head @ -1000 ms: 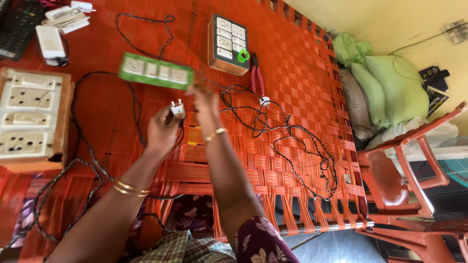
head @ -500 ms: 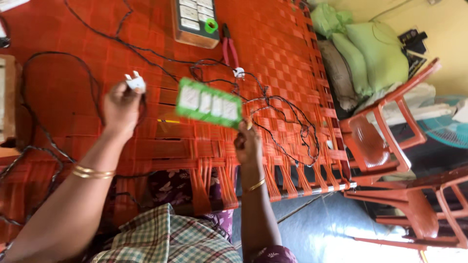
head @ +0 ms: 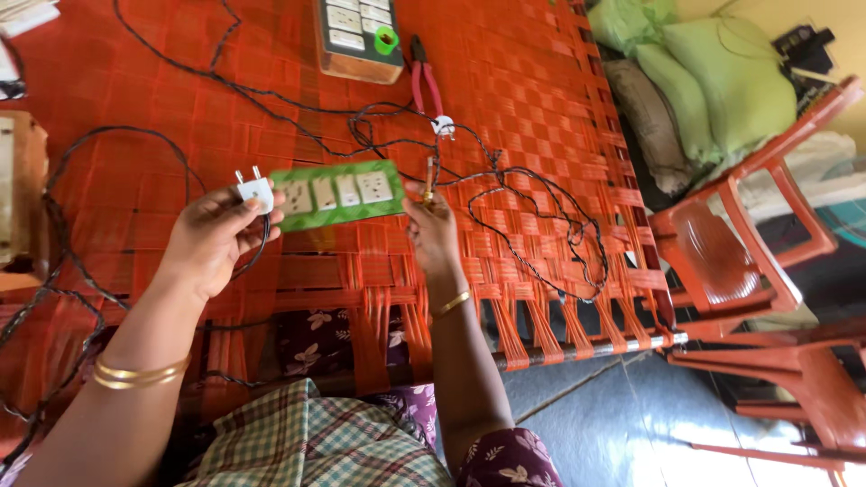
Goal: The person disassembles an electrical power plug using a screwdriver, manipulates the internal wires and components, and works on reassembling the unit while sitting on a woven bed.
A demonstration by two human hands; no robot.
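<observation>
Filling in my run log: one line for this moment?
left hand: holds white plug | right hand: holds green switch panel | surface: orange woven cot

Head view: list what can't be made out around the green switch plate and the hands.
- Green switch plate: back hidden, faces away.
- Right hand: holds the plate's edge; the thin tool in it is too small to identify.
- Left hand: white plug; its cord passes behind the palm.
- Wooden board: cut by the left edge.

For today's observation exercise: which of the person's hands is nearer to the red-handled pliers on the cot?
Right. The right hand holds up the green switch plate just below the pliers; the left hand, holding the white plug, is farther left.
</observation>
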